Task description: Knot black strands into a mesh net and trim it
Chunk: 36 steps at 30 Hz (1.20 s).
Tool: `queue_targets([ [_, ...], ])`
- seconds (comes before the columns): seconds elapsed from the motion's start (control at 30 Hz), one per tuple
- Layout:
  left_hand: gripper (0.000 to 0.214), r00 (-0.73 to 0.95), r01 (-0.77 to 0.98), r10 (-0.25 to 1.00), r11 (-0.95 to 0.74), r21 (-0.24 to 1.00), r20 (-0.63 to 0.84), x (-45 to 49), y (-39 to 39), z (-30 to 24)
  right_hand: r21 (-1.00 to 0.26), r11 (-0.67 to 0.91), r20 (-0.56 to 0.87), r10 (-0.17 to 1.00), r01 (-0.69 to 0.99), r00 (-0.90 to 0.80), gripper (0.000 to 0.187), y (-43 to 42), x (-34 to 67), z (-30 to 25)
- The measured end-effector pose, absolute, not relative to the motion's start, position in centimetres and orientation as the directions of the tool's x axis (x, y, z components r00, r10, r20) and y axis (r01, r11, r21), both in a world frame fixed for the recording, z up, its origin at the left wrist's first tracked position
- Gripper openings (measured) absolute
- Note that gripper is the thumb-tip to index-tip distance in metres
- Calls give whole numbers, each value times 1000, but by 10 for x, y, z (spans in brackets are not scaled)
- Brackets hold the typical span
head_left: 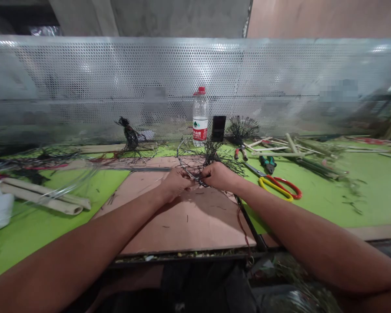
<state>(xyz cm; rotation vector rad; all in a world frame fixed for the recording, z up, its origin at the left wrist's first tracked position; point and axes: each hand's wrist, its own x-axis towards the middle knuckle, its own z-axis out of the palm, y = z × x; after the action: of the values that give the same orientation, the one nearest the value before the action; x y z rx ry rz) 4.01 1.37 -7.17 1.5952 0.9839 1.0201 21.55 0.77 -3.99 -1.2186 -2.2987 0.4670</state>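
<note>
"Black, wiry strands (211,151): where do they sit?"

"At 12 o'clock from the right hand (217,174), just beyond its knuckles. The left hand (178,183) lies at 8 o'clock from the tuft, so the right is nearer."

"State of the hands?"

"Close beside each other. Fingertips of both appear pinched on strands between them; exact grip partly hidden by the curled right fingers."

"Long axis?"

"Tuft roughly upright, fanning out at its top. A thin looped strand (181,164) runs from 11 o'clock down towards 5, its lower end reaching the fingertips. My judgement: that meeting point, between the two hands, is the relation that counts."

"Surface?"

"Pinkish-brown board (182,221), scattered with short dark snippets, on a bright green worktop (326,208). Scissors (282,188) at 3 o'clock; green-handled pliers (268,164) just beyond them, nearer 2; pale tubes (42,195) at 9."

"Room?"

"Part-filled bottle (200,124) at 12 o'clock, upright, before a perforated metal screen (117,78); grey wall (176,19) above."
</note>
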Motion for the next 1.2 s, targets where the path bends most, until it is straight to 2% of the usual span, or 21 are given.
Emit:
queue_targets([
  [0.3, 11, 291, 163, 934, -263, 951, 209, 41, 15, -71, -498, 520, 258, 853, 694, -453, 15, 7, 210, -40],
  [0.4, 2, 341, 218, 925, -253, 943, 169, 39, 13, -69, -527, 526, 283, 849, 667, -445, 20, 6, 213, -37],
  [0.5, 7, 376, 302, 920, -233, 924, 109, 39, 11, -70, -537, 529, 284, 847, 657, -449, 22, 5, 216, -35],
  [0.63, 11, 381, 483, 912, -335, 809, 150, 36, 13, -69, -536, 530, 272, 845, 657, -461, 22, 3, 217, -35],
  [0.73, 15, 512, 557, 838, -490, 671, 186, 27, 16, -62, -517, 561, 282, 825, 647, -490, 24, 2, 218, -35],
  [0.8, 18, 596, 602, 798, -518, 608, 90, 19, 17, -53, -505, 584, 283, 808, 636, -517, 23, 2, 219, -34],
  [0.97, 15, 682, 702, 699, -543, 462, -214, 0, 11, -25, -514, 561, 245, 821, 649, -515, 16, 2, 220, -32],
  [1.1, 16, 776, 630, 550, -645, 434, -310, -4, 8, -14, -529, 547, 234, 829, 649, -508, 18, -4, 219, -31],
  [1.2, 15, 794, 608, 509, -657, 445, -333, -4, 8, -13, -610, 531, 215, 825, 587, -523, 21, -12, 217, -28],
])
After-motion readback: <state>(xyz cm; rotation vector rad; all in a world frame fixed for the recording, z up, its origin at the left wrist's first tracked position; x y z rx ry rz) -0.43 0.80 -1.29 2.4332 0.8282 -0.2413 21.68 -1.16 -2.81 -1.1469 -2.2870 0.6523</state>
